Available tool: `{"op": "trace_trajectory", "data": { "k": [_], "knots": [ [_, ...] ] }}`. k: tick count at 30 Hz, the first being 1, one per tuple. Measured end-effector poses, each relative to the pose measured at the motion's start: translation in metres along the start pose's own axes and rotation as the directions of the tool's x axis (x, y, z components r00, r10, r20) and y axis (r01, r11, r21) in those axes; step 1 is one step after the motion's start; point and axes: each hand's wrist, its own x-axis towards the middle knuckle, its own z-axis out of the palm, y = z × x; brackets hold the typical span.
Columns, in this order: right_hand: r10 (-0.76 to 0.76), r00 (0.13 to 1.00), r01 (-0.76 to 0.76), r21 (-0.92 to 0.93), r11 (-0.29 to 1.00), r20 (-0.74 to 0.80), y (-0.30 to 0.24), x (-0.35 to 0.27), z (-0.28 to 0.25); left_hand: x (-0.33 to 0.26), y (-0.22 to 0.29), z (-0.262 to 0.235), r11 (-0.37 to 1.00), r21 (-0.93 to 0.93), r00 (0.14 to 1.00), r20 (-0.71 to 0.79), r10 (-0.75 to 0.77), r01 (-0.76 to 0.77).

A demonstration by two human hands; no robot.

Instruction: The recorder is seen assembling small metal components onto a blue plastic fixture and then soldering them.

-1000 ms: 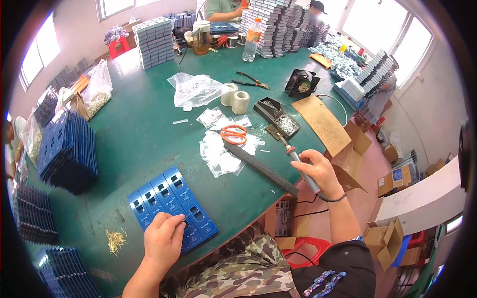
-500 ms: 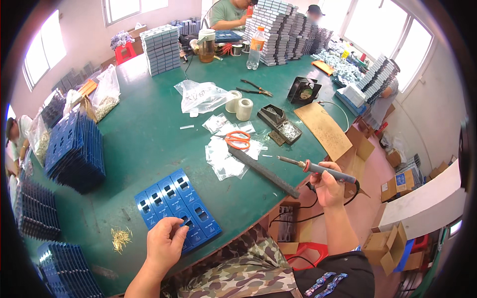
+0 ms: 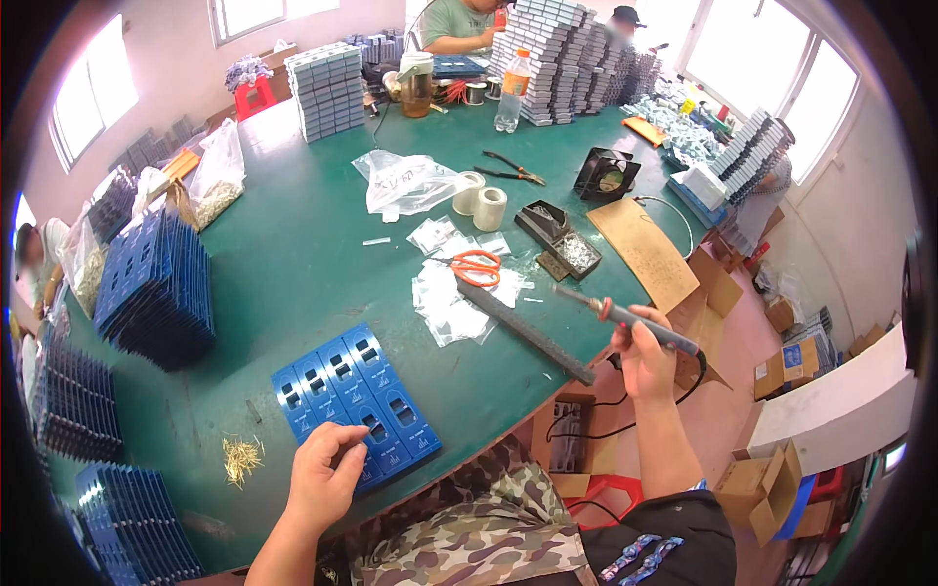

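A blue panel (image 3: 357,396) with rows of dark rectangular cut-outs lies flat on the green table in front of me. My left hand (image 3: 327,474) rests over its near-left part, thumb and forefinger brought together at the board; anything between them is too small to make out. Over the table's right edge, my right hand (image 3: 647,361) grips a soldering iron (image 3: 650,330) by its grey handle. Its slightly blurred tip points left, above the table, apart from the panel. A small heap of thin gold-coloured pins (image 3: 239,459) lies left of my left hand.
Stacks of blue panels (image 3: 156,293) stand at the left. Beyond my right hand are a dark foam strip (image 3: 528,332), orange-handled scissors (image 3: 476,267), small plastic bags (image 3: 449,317), a soldering stand (image 3: 557,239), a fan (image 3: 606,174) and pliers (image 3: 513,171). Co-workers sit farther off.
The soldering iron's tip has risen slightly in my right hand. My left hand stays at the panel; the whole view has shifted a little.
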Motion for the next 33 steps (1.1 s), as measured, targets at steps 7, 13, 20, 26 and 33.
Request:
{"op": "trace_trajectory", "data": {
  "k": [7,13,20,26,33],
  "knots": [
    [-0.238,0.970,0.204,-0.732,0.650,0.060,0.021,0.048,-0.017,0.005,-0.001,0.005,0.995,0.090,0.999,-0.012,-0.038,0.039],
    [-0.169,0.971,0.239,-0.752,0.614,0.171,-0.009,0.024,-0.007,-0.001,-0.004,-0.002,0.985,0.175,0.998,-0.056,0.021,-0.011],
    [0.157,0.987,-0.157,-0.009,0.988,-0.015,-0.012,-0.015,0.003,0.000,0.004,-0.002,0.985,0.169,0.998,-0.058,0.030,-0.020],
    [0.287,0.951,-0.301,0.122,0.946,0.116,0.011,-0.029,0.033,0.009,0.007,0.000,0.979,0.182,0.995,-0.025,0.101,-0.095],
    [0.274,0.919,-0.279,-0.024,0.960,0.282,0.057,-0.038,0.074,0.013,-0.002,0.010,0.959,0.240,0.984,-0.048,0.170,-0.154]
  ]
}}
